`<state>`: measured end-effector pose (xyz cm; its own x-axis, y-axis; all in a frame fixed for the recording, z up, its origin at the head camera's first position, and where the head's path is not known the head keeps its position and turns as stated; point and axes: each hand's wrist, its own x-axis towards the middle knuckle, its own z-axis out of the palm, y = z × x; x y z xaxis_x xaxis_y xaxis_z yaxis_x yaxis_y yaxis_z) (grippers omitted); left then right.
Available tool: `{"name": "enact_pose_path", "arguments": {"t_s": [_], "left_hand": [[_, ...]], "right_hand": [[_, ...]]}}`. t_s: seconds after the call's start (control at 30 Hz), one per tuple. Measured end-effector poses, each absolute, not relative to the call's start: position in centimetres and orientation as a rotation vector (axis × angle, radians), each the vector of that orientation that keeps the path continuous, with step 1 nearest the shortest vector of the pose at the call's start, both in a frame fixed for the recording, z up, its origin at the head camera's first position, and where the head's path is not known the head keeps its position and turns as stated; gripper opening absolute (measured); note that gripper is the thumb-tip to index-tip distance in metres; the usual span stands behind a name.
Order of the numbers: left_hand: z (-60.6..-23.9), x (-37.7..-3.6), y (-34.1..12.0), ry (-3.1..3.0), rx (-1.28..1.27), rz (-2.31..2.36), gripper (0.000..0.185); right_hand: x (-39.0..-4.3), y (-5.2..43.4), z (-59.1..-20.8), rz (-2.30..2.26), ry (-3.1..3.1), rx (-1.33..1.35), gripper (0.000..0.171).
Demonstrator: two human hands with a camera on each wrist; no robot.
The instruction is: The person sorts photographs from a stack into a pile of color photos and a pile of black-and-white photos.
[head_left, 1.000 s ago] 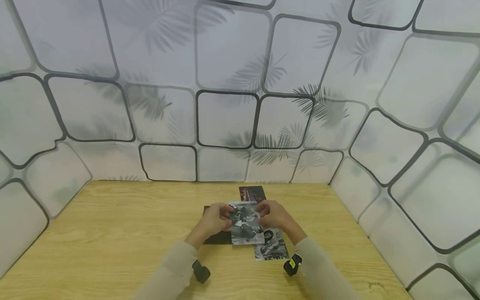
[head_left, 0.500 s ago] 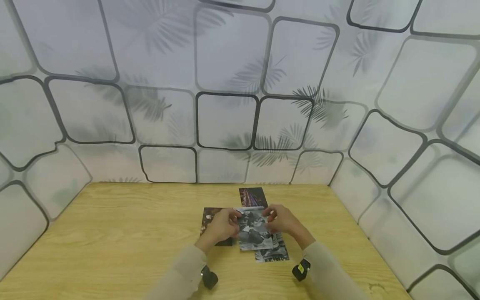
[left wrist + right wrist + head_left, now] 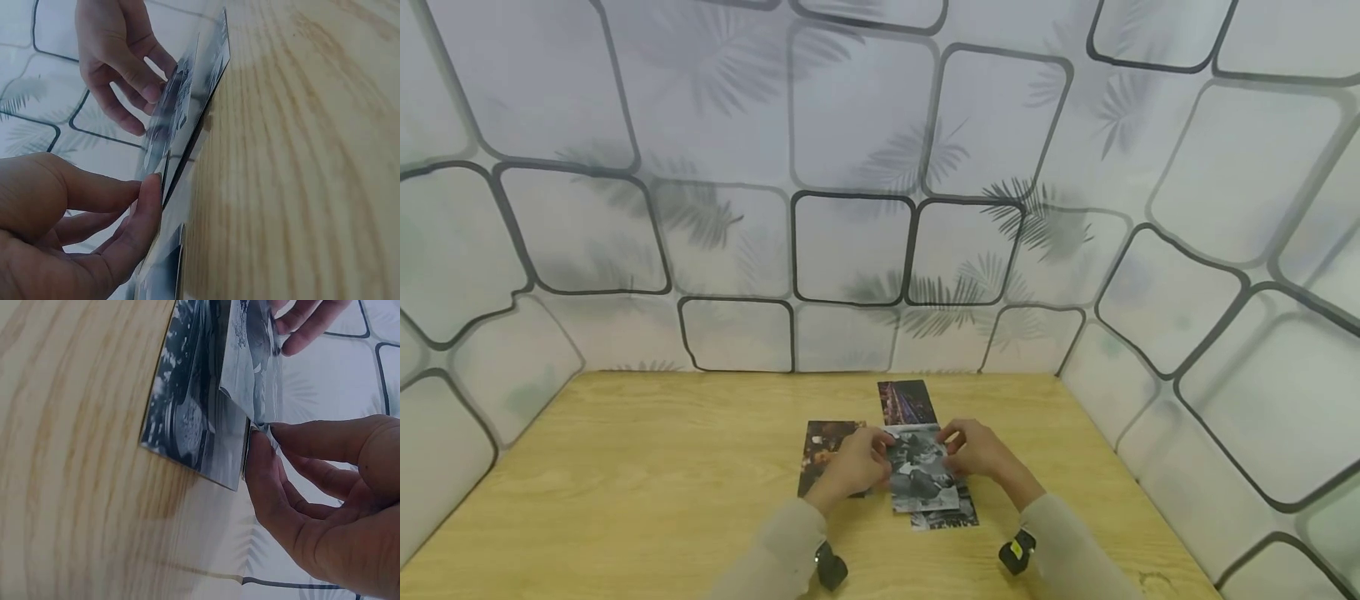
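Note:
I hold a black-and-white photo [image 3: 922, 477] between both hands, just above the wooden table [image 3: 625, 483]. My left hand [image 3: 880, 454] pinches its left edge with thumb and fingers [image 3: 150, 187]. My right hand [image 3: 951, 450] pinches the right edge [image 3: 259, 428]. In the left wrist view the held photo [image 3: 181, 106] tilts off the table. Partly under it lies another black-and-white photo [image 3: 946, 517], seen flat on the wood in the right wrist view [image 3: 194, 412].
A dark photo [image 3: 822, 450] lies flat to the left of my left hand. A purple-toned photo [image 3: 907, 402] lies behind the hands, near the wall. Patterned panels [image 3: 850, 242] enclose the table at the back and both sides.
Both hands have carried the held photo a little to the right and lower, so it now covers more of the photo beneath. The other photos have not moved.

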<state>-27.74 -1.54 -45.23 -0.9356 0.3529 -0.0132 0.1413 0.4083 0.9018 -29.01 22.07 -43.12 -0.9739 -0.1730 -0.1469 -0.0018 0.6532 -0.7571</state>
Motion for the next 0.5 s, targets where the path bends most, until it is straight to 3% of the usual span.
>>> {"name": "enact_pose_path", "arguments": {"t_s": [0.5], "left_hand": [[-46.5,-27.7,0.1,2.434,0.485,1.579,0.044]], "right_hand": [[-28.5,23.4,-43.7,-1.140,2.726,-0.113,0.029]]}}
